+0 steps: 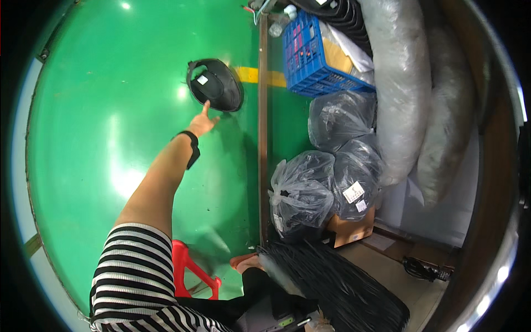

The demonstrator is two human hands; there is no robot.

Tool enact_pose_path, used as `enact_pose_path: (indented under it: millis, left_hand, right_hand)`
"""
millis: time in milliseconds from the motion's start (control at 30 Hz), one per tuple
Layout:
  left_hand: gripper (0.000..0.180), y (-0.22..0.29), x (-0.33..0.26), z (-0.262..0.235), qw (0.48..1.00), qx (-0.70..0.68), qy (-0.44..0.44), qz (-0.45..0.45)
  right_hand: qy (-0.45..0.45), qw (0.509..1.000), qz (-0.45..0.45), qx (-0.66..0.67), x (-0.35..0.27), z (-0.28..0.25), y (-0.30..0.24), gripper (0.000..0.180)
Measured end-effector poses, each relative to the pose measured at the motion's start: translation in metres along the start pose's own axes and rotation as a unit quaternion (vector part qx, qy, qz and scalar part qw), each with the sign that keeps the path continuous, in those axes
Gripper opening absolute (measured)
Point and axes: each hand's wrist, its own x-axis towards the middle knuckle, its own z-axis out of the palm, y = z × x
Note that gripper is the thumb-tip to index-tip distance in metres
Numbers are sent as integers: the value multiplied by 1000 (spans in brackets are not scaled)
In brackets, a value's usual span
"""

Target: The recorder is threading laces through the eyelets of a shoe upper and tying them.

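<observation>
The green floor [110, 138] filled the left of the scene; long grey sacks [406, 83] leaned at the far right, with dark plastic bags [326, 177] and a blue crate [312, 55] near them; a red stool [191, 271] stood close by. The black dished part [215, 84] lay far out on the floor; it looked like stiff, light moulded plastic, probably best gripped at its rim. The left hand [202, 123] stretched toward it, fingers spread, holding nothing, fingertip at its near edge. The right hand's state I cannot tell; it seemed hidden by a bundle of black strips [337, 285].
</observation>
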Motion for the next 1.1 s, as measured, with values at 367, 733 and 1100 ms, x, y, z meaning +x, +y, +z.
enact_pose_path:
  millis: [367, 733, 1100]
  left_hand:
    - [76, -4, 25, 23, 947, 110, 286, 93]
    - [20, -70, -190, -8, 925, 10, 274, 264]
    - [24, 138, -532, -176, 740, -107, 66, 660]
  right_hand:
    - [46, 993, 64, -87, 9, -34, -10, 30]
    - [-1, 994, 86, 73, 16, -71, 2, 30]
    - [-35, 985, -6, 168, 31, -95, 10, 27]
